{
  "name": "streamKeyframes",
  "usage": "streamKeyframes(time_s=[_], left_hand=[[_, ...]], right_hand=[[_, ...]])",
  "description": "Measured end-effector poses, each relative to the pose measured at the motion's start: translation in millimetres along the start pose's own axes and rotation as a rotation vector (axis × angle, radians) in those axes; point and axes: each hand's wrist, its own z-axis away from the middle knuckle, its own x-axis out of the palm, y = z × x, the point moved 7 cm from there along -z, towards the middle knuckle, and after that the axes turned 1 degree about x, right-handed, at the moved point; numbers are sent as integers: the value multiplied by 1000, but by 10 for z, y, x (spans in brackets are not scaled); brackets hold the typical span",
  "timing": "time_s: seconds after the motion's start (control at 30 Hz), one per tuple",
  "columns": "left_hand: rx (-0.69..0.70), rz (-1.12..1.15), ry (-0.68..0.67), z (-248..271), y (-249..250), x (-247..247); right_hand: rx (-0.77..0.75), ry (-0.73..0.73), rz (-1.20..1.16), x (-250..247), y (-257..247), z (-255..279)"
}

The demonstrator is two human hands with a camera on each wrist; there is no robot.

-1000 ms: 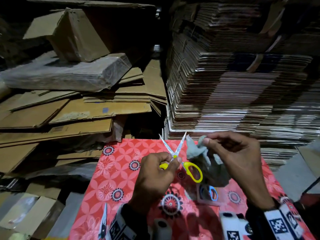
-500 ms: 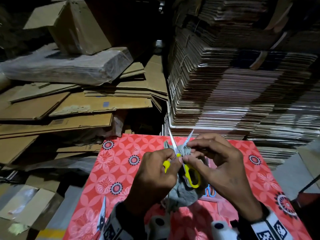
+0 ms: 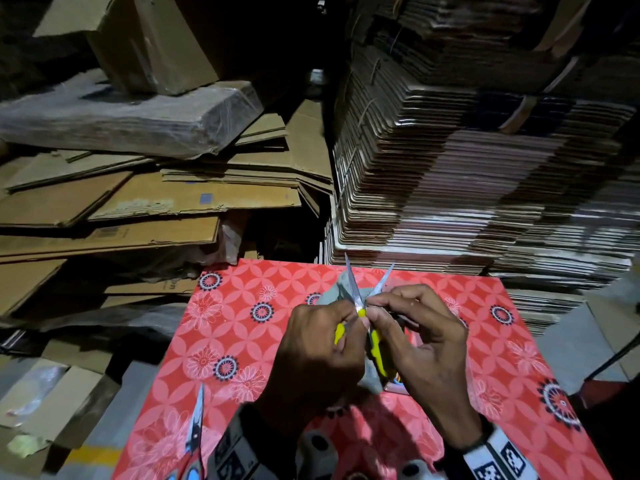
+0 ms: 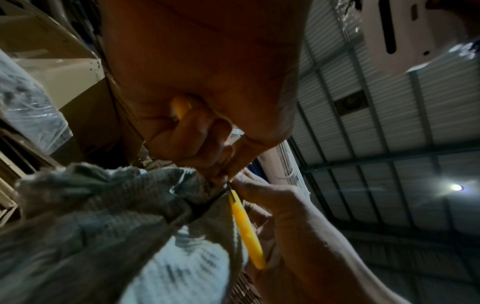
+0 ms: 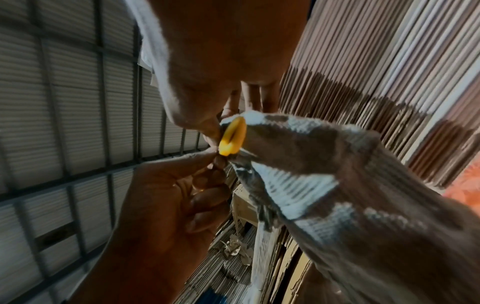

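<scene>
Scissors (image 3: pixel 361 312) sit clenched in the left grip (image 3: pixel 311 358) above the red counter (image 3: pixel 242 306), blades spread. Against their pivot the right grip (image 3: pixel 422 341) pinches a grey cloth (image 5: pixel 337 164). Wiping seems underway; next, the cloth probably needs drawing along each blade, fingertips clear of the edges.

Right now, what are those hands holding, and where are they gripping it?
Left hand grips the scissors by a yellow handle; right hand pinches the cloth against them near the pivot.
</scene>
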Motion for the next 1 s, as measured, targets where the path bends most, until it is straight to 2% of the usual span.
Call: streamKeyframes(time_s=[0.33, 0.47, 0.6, 0.73, 0.87, 1.0], left_hand=[[-26, -18, 0, 22, -97, 87], [79, -111, 46, 40, -18, 72], [-38, -28, 9, 64, -156, 146], [-40, 15, 24, 83, -176, 149], [-52, 17, 21, 97, -255, 171], [-151, 36, 53, 122, -528, 182]], right_hand=[[86, 77, -25, -10, 105, -114], [139, 86, -54, -8, 215, -171], [209, 114, -78, -53, 296, -241], [220, 108, -67, -54, 301, -284], [303, 221, -181, -211, 477, -396], [309, 229, -222, -358, 423, -389]])
